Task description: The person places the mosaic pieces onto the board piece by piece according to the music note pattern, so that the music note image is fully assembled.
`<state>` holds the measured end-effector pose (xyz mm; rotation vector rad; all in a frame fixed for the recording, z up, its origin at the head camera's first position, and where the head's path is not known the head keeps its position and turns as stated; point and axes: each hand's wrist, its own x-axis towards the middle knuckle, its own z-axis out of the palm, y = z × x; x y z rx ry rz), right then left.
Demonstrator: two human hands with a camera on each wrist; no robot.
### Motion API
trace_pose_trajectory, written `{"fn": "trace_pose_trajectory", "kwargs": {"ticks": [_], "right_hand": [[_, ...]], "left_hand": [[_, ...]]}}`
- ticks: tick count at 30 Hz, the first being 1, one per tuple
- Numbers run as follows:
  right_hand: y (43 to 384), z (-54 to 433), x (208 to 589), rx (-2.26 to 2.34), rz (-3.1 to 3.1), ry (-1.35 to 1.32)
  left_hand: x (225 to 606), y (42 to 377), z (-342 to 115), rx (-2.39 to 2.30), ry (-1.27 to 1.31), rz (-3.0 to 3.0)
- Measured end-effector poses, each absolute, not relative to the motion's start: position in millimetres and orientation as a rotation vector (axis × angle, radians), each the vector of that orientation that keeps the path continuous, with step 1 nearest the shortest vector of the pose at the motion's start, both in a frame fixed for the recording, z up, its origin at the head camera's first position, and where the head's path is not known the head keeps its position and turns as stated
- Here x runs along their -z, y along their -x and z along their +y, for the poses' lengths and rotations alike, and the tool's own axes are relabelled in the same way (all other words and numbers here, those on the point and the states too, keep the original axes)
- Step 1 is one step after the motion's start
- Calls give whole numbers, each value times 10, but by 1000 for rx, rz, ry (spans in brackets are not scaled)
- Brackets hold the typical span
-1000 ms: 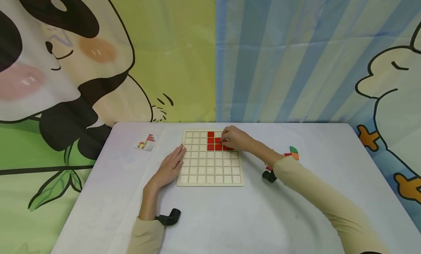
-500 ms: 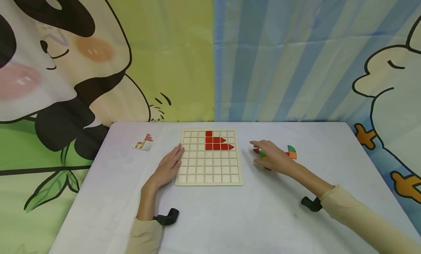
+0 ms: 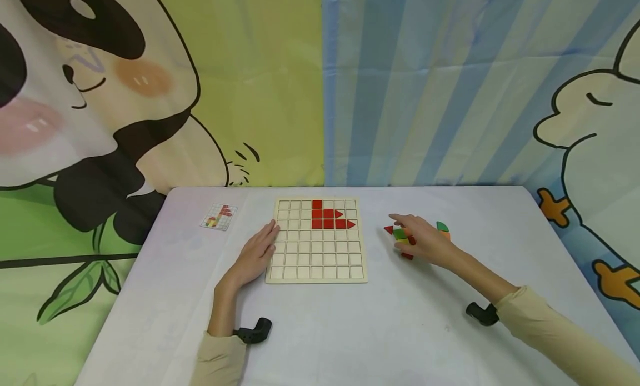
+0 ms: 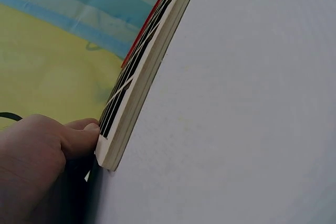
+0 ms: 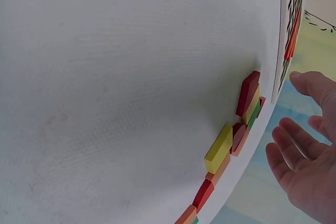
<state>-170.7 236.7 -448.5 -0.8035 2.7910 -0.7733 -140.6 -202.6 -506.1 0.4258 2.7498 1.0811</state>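
My left hand rests with fairly straight fingers along the left edge of a wooden grid board. In the left wrist view its thumb touches the board's corner. Red pieces fill part of the board's upper rows, two of those rows ending in points toward the right. My right hand, fingers spread and holding nothing, hovers over loose flat coloured pieces right of the board. Near its fingertips lie a red triangle and a green piece. The right wrist view shows a yellow block among them.
A small pattern card lies on the white table to the left of the board. A green rounded piece sits beyond the right hand. A printed curtain hangs behind the table's far edge.
My right hand has left the board's upper right and moved right to the loose pieces, uncovering the pointed red ends. Since half a second ago it has shifted slightly right. The left hand stays put.
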Motion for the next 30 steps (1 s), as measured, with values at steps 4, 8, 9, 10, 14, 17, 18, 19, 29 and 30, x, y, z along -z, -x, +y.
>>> {"fn": "trace_pose_trajectory", "kwargs": {"ticks": [4,8,9,10,14,17,18,19,29,30], "right_hand": [[1718,2362,4494,762,2784,797],[1740,2362,4516,752,2783,802],[1748,2359,4520,748,2786,806],[1758,2355,4522,745,2787,816],[1814,2308,4516,731,2789,828],[1872,2238,4520,667,2787,782],[1895,2216,4527,635,2786,761],[1917,2197,4534,600,2785,750],[2033,2115,4613,441,2821,708],[2039,2117,4613,426,2825,718]], "left_hand": [[5074,1408,-2028,-1077,-431,2754],[5077,1406,-2030,-1080,-432,2752],[5075,1405,-2030,-1081,-431,2751],[5073,1403,-2032,-1082,-429,2749],[5066,1399,-2031,-1084,-424,2751],[5065,1397,-2028,-1092,-423,2754],[5066,1397,-2026,-1092,-424,2754],[5068,1397,-2024,-1090,-422,2753],[5056,1392,-2015,-1086,-413,2755],[5055,1394,-2017,-1088,-417,2753]]}}
